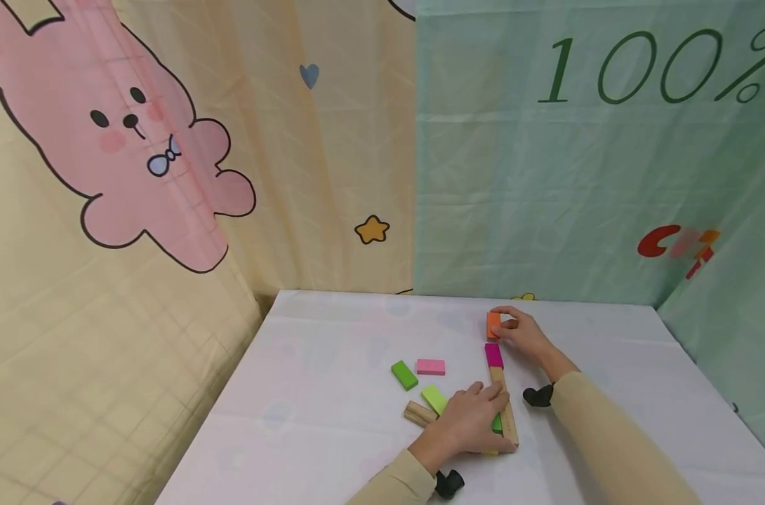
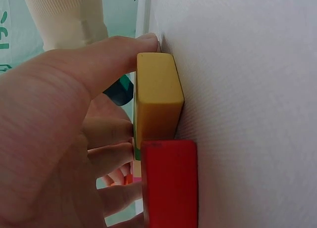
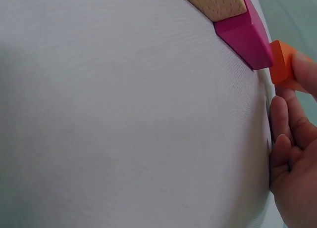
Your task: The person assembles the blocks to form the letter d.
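My right hand (image 1: pixel 529 338) pinches an orange block (image 1: pixel 493 325) between thumb and fingers, just beyond the far end of a magenta block (image 1: pixel 493 355). That block continues a line of plain wooden blocks (image 1: pixel 510 426) running toward me. Over the near end of the line lies my left hand (image 1: pixel 469 422), fingers spread and touching the blocks. In the left wrist view its thumb meets a yellow block (image 2: pixel 159 79), and fingertips reach the side of a red block (image 2: pixel 171 183). A green block (image 1: pixel 497 423) shows partly beside the left hand, which hides other pieces.
Left of the line lie a green block (image 1: pixel 404 376), a pink block (image 1: pixel 431 367), a lime block (image 1: pixel 432 398) and wooden pieces (image 1: pixel 419 413). A white cloth covers the table (image 1: pixel 281 393). Printed curtains (image 1: pixel 332 154) stand behind it.
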The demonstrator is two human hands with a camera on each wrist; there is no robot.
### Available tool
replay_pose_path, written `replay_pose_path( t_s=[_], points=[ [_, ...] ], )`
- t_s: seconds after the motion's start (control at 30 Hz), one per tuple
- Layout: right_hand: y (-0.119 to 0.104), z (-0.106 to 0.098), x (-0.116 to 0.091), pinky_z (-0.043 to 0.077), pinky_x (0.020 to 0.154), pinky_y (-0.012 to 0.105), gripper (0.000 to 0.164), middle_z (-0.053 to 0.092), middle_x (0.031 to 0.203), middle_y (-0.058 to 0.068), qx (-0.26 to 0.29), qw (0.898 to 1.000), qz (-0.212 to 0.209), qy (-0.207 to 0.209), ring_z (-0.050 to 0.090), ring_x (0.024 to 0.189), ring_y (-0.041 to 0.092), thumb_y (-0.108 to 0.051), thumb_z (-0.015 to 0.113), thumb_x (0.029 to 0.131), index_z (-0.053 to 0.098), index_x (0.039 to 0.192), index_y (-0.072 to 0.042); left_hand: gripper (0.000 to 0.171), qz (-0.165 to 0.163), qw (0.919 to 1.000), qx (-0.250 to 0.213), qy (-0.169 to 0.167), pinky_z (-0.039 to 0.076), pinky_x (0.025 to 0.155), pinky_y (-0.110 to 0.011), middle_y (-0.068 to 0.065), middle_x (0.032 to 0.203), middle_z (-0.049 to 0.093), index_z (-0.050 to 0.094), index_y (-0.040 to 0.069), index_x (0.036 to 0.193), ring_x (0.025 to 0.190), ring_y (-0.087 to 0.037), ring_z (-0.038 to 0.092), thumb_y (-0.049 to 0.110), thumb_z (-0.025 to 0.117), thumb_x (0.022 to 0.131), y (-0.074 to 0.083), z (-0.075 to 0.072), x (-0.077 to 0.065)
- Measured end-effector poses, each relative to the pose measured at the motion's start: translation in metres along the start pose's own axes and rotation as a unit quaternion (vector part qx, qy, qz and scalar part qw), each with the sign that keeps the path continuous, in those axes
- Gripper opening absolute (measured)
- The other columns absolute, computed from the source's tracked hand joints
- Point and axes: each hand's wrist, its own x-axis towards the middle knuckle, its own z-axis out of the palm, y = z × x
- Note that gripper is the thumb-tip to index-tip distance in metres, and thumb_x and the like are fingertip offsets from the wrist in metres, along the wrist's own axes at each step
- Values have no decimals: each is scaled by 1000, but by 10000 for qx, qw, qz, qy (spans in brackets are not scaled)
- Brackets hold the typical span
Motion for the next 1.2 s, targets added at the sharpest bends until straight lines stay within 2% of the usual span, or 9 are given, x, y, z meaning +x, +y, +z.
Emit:
replay_pose_path(
  t_s=[0.2, 0.53, 0.93, 1.2],
  points=[
    [2, 2, 1, 50, 91, 46, 48, 59, 128, 24, -32, 10000, -37, -85, 58, 113, 36, -20, 67, 98, 51, 144, -14, 84, 27, 10000, 14, -18, 43, 106, -38, 12, 160, 32, 42, 31, 154, 142, -18, 38, 72, 63, 84, 1, -1, 0],
    [4, -1, 2, 48, 85, 37, 49, 66, 112, 15, -120, 9994, -232, -239, 59, 100, 27, -23, 68, 98, 52, 143, -16, 84, 30, 10000, 23, -18, 43, 106, -39, 12, 160, 31, 42, 30, 154, 142, -19, 38, 72, 64, 84, 1, -3, -1],
    [3, 1, 2, 51, 83, 35, 45, 63, 112, 15, -243, 9984, -370, -340, 56, 100, 28, -17, 68, 98, 55, 140, -16, 84, 18, 10000, 72, 7, 43, 105, -38, 12, 160, 32, 43, 31, 153, 142, -18, 38, 72, 64, 84, 0, -3, 0],
    [5, 6, 4, 50, 85, 38, 44, 61, 111, 14, -602, 9954, -603, -441, 53, 99, 29, -19, 68, 98, 57, 139, -7, 84, -1, 10000, -39, -20, 43, 105, -39, 12, 160, 31, 42, 31, 154, 142, -19, 38, 72, 64, 84, 0, -1, 0]
  ],
)
